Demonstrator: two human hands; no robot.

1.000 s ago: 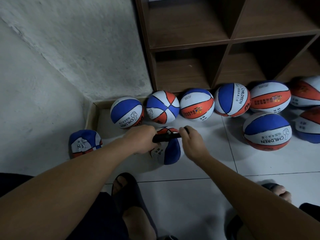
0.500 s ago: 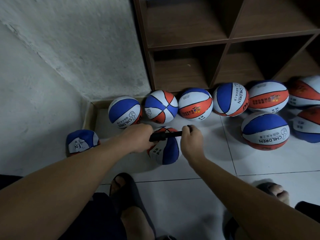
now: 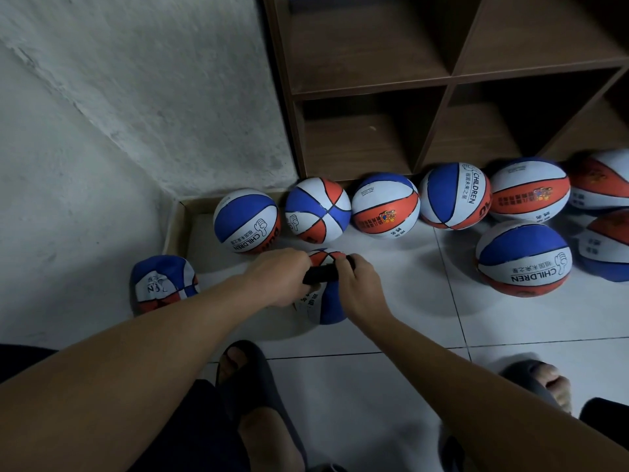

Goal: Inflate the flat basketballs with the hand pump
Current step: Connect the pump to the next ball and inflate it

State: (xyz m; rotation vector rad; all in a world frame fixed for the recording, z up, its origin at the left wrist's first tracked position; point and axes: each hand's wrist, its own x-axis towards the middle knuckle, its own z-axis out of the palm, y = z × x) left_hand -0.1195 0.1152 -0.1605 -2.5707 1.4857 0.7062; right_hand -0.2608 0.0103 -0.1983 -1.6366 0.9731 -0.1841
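Hand pump [image 3: 321, 273], black, is gripped by left hand [image 3: 277, 279] and right hand [image 3: 359, 284] above a half-flat basketball [image 3: 325, 306] on the tiled floor [image 3: 408, 294].

We've one head cam, wide-angle, looking steeply down past our forearms at the tiled floor [image 3: 510, 321], close in.

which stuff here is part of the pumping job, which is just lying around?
In the job:
- hand pump, gripped by left hand and right hand
- ball under the pump
- flat ball by the wall

Lying about:
- round balls along the shelf
- wooden shelf
- cardboard box
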